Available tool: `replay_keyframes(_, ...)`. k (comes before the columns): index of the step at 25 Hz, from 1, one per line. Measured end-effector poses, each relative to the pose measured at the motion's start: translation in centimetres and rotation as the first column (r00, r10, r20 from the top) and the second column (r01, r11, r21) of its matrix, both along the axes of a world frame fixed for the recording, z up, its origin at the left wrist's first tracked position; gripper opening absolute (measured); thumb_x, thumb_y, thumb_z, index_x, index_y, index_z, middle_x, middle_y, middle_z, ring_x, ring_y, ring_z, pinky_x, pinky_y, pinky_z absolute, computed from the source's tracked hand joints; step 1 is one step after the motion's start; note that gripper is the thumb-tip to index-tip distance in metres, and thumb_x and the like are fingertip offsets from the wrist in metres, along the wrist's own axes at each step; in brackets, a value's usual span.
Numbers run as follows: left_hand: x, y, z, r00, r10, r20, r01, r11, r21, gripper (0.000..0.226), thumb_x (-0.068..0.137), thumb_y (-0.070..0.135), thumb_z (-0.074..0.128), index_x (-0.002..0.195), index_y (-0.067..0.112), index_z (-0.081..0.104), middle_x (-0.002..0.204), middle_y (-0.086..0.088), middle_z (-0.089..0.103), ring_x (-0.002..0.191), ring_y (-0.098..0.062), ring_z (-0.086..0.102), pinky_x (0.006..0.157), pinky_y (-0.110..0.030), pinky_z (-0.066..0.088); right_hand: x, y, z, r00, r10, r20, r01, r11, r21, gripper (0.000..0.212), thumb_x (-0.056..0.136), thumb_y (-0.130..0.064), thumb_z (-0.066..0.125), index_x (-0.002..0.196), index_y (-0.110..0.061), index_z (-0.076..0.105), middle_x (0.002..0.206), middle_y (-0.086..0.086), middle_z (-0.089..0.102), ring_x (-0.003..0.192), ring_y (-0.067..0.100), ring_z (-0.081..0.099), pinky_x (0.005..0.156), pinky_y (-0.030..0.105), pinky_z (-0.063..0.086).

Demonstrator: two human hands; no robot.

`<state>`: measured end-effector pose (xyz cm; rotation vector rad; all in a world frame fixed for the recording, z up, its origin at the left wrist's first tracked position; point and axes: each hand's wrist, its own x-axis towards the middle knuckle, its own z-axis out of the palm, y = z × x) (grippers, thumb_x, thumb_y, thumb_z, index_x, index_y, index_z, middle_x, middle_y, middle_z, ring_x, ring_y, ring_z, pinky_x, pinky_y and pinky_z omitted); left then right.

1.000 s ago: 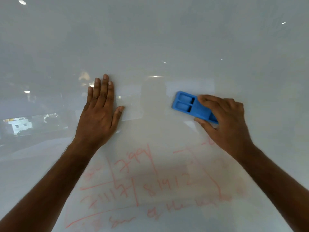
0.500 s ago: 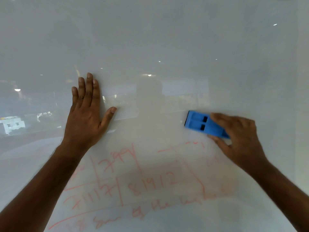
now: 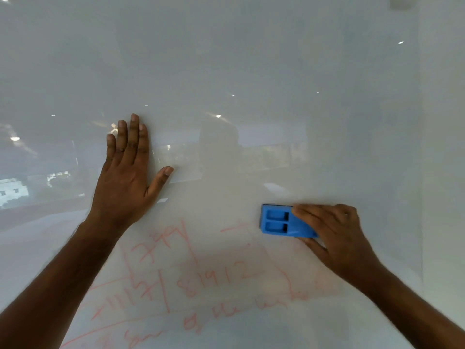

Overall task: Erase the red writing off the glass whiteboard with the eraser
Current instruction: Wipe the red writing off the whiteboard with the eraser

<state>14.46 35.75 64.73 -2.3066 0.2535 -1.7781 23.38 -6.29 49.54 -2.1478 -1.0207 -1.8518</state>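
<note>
A glass whiteboard (image 3: pixel 251 59) fills the view. Red writing (image 3: pixel 216 278), numbers, lines and words, covers its lower middle, partly faded. My right hand (image 3: pixel 337 238) presses a blue eraser (image 3: pixel 279 221) flat on the glass at the upper right corner of the writing; the eraser lies level, its free end pointing left. A short red stroke (image 3: pixel 232 227) sits just left of the eraser. My left hand (image 3: pixel 128 177) rests flat on the board above the writing's left side, fingers together and pointing up, thumb out.
The glass shows reflections of ceiling lights (image 3: pixel 218 116), a window scene (image 3: pixel 12 192) at the left and a dim silhouette (image 3: pixel 219 147) in the middle. The board's right edge (image 3: pixel 421 172) runs down the far right, with wall beyond.
My right hand has carried the eraser down and to the right, turning it from tilted to level. The red marks at the upper right are gone. My left hand stays flat on the glass.
</note>
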Motion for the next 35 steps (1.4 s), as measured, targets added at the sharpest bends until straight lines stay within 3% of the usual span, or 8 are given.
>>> replay_keyframes(6, 0.0, -0.5, -0.6, 1.0, 0.003, -0.012, -0.003, 1.0, -0.011, 0.092, 0.111, 0.065, 0.028, 0.174, 0.002, 0.004, 0.184, -0.015, -0.004, 0.17, -0.033, -0.007, 0.139, -0.05, -0.001, 1.2, -4.0, 6.2, 0.982, 0.077, -0.173, 0.004, 0.905, 0.425, 0.054, 0.1, -0.035, 0.068, 0.147, -0.022, 0.045, 0.142, 0.003, 0.055, 0.12, 0.027, 0.049, 0.103, 0.042, 0.029)
replay_keyframes(9, 0.1, -0.5, -0.7, 1.0, 0.008, -0.009, -0.008, 1.0, -0.012, 0.092, 0.11, 0.063, 0.03, 0.174, 0.003, 0.003, 0.184, -0.013, -0.005, 0.171, -0.031, -0.008, 0.139, -0.046, -0.004, 1.2, -1.7, 8.4, 0.983, 0.109, -0.149, -0.021, 0.868, 0.496, 0.057, 0.099, -0.033, 0.069, 0.149, -0.023, 0.044, 0.143, 0.001, 0.055, 0.12, 0.026, 0.046, 0.104, 0.044, 0.03)
replay_keyframes(11, 0.1, -0.5, -0.7, 1.0, 0.009, -0.007, -0.01, 1.0, -0.017, 0.091, 0.11, 0.062, 0.032, 0.174, 0.004, 0.003, 0.184, -0.013, -0.005, 0.171, -0.03, -0.008, 0.138, -0.045, -0.005, 0.6, 0.5, 6.7, 0.991, 0.083, -0.109, -0.031, 0.91, 0.413, 0.052, 0.101, -0.035, 0.064, 0.148, -0.024, 0.046, 0.139, -0.002, 0.056, 0.114, 0.027, 0.048, 0.099, 0.046, 0.032)
replay_keyframes(16, 0.0, -0.3, -0.7, 1.0, 0.005, -0.027, -0.005, 1.0, -0.008, 0.089, 0.111, 0.061, 0.03, 0.174, 0.005, 0.001, 0.184, -0.012, -0.006, 0.171, -0.029, -0.009, 0.139, -0.044, -0.005, 0.2, 0.1, -1.1, 0.997, -0.047, 0.056, 0.047, 0.999, -0.006, 0.05, 0.101, -0.041, 0.05, 0.148, -0.022, 0.047, 0.148, -0.006, 0.053, 0.115, 0.023, 0.056, 0.092, 0.049, 0.042)
replay_keyframes(23, -0.1, -0.6, -0.9, 0.999, 0.013, -0.051, -0.014, 1.0, -0.02, 0.09, 0.112, 0.063, 0.028, 0.174, 0.005, 0.0, 0.184, -0.012, -0.007, 0.17, -0.03, -0.009, 0.139, -0.052, 0.001, 0.2, 2.0, 4.8, 1.0, 0.005, -0.007, -0.003, 0.961, 0.276, 0.054, 0.097, -0.042, 0.063, 0.146, -0.022, 0.051, 0.146, -0.007, 0.057, 0.113, 0.023, 0.055, 0.094, 0.049, 0.038)
replay_keyframes(27, -0.5, 0.0, -1.0, 0.997, 0.02, -0.075, -0.02, 1.0, 0.0, 0.09, 0.112, 0.065, 0.023, 0.174, 0.005, 0.0, 0.184, -0.013, -0.006, 0.171, -0.029, -0.008, 0.139, -0.049, 0.001, -1.4, 7.2, 2.4, 0.999, 0.01, 0.044, -0.012, 0.999, 0.053, 0.053, 0.097, -0.043, 0.058, 0.147, -0.029, 0.05, 0.146, -0.011, 0.057, 0.116, 0.02, 0.059, 0.095, 0.048, 0.042)
replay_keyframes(30, -1.2, 1.6, -1.5, 0.996, 0.024, -0.09, -0.022, 0.999, 0.029, 0.091, 0.111, 0.067, 0.022, 0.174, 0.004, 0.002, 0.184, -0.013, -0.005, 0.171, -0.03, -0.005, 0.139, -0.048, 0.002, -1.0, 5.6, -2.3, 0.992, -0.047, 0.114, 0.061, 0.991, -0.122, 0.053, 0.098, -0.036, 0.063, 0.148, -0.028, 0.05, 0.151, -0.01, 0.053, 0.118, 0.021, 0.057, 0.095, 0.05, 0.044)
replay_keyframes(35, -1.9, 3.8, -2.4, 0.997, 0.015, -0.07, -0.016, 1.0, -0.02, 0.09, 0.111, 0.065, 0.025, 0.174, 0.005, 0.001, 0.184, -0.011, -0.007, 0.171, -0.03, -0.007, 0.139, -0.041, -0.004, -0.4, 2.4, 0.4, 0.994, -0.07, 0.088, 0.07, 0.998, 0.005, 0.05, 0.1, -0.041, 0.053, 0.147, -0.026, 0.048, 0.145, -0.008, 0.055, 0.115, 0.021, 0.056, 0.092, 0.047, 0.038)
